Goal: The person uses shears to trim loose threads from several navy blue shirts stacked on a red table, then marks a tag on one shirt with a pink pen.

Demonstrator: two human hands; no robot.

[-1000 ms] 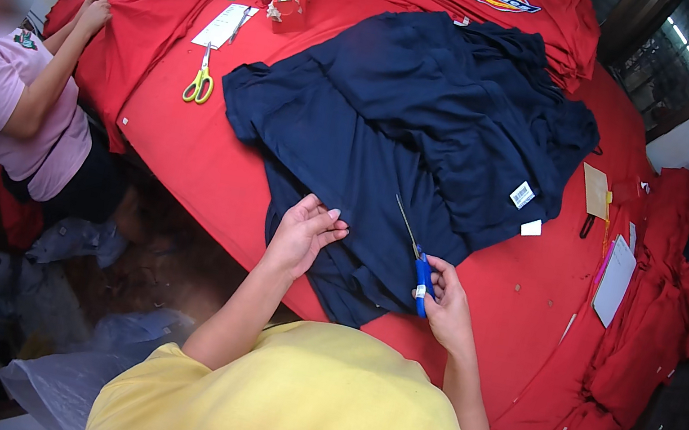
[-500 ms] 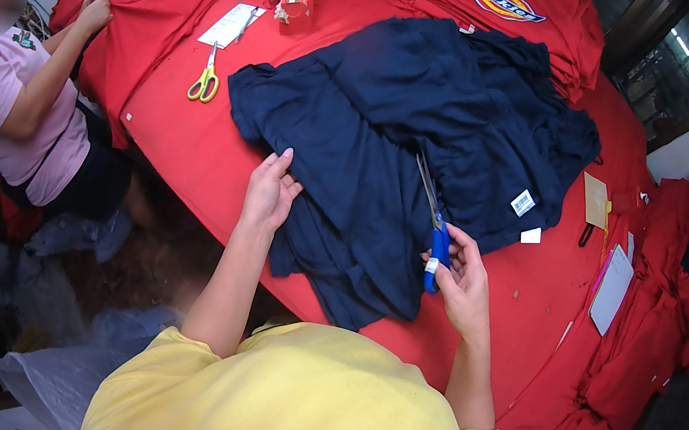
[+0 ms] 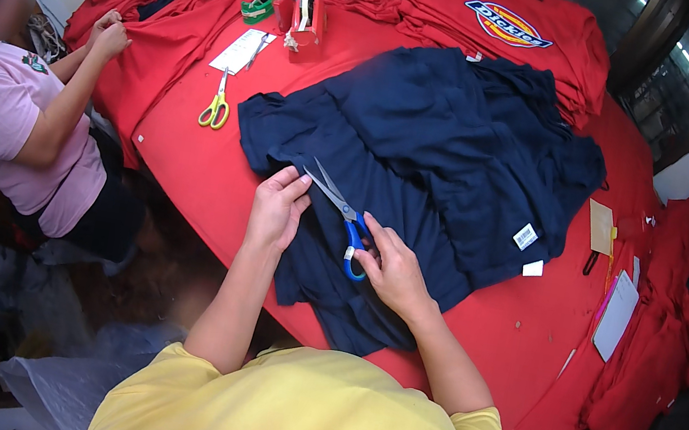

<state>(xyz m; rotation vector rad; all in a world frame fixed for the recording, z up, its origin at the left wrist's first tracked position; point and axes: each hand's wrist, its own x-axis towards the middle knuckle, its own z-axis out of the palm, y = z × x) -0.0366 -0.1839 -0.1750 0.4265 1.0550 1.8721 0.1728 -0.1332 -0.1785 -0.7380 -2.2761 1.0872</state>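
A dark navy garment point(image 3: 427, 156) lies spread and wrinkled across the red-covered table point(image 3: 188, 166). My left hand point(image 3: 277, 208) pinches something at the garment's left edge, too small to name; it may be the fabric itself. In my right hand point(image 3: 390, 268) are scissors point(image 3: 352, 225) with blue handles, my fingers wrapped around the grips. Their blades are parted, with the tips beside my left fingertips. A white tag with a printed code point(image 3: 525, 237) rests on the garment's right part, and a small white label point(image 3: 532, 267) lies just below it.
Yellow-handled scissors point(image 3: 215, 110) and a white paper point(image 3: 241, 50) lie at the left. Behind them stand a green tape dispenser point(image 3: 259, 8) and a red holder point(image 3: 308, 27). Folded red garments point(image 3: 517, 53) fill the back. At far left, a person in a pink shirt point(image 3: 9, 122) handles red cloth.
My right hand has brought the scissors left, from the garment's middle to my left fingertips. The left fingers have closed into a pinch. The whole view has shifted slightly.
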